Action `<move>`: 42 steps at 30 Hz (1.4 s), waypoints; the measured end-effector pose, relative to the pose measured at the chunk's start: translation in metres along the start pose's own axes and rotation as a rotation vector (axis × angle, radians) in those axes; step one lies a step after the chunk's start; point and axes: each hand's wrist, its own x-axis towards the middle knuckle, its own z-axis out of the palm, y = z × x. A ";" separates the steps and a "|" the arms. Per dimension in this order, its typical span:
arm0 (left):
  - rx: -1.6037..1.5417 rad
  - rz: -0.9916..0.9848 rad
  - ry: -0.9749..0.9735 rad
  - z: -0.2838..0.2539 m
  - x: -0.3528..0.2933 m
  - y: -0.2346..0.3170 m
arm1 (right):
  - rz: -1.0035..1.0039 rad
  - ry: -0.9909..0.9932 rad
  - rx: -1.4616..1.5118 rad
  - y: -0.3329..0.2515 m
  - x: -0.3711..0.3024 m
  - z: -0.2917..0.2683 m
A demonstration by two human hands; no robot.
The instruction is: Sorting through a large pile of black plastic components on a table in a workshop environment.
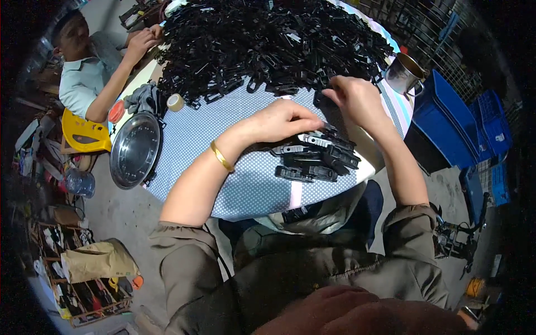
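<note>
A big heap of black plastic parts (251,44) covers the far side of a table with a blue dotted cover (245,192). Near its front edge lies a smaller stack of long black parts (312,172), some with silvery metal strips. Above this stack my left hand (279,120) reaches in with its fingers pinched together; whatever sits between the fingertips is too small to make out. A gold bangle (222,156) circles that wrist. My right hand (357,97) is at the heap's near edge, thumb and fingers closed on a dark part (319,98) that is partly hidden.
A round metal tray (135,151), a roll of tape (175,102) and grey cloth (144,99) occupy the table's left side. At right are a steel mug (403,74) and blue crates (446,123). Another person (89,72) works at the far left, beside a yellow stool (84,131).
</note>
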 end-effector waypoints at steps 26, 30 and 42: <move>-0.696 -0.038 1.175 -0.021 0.006 -0.030 | -0.160 0.101 0.638 -0.059 0.082 0.032; 0.000 0.357 1.280 -0.012 0.004 0.000 | -0.294 0.004 0.811 -0.040 0.114 0.062; 0.541 0.904 1.101 0.003 -0.008 0.022 | -0.957 0.068 -0.091 -0.171 0.150 0.123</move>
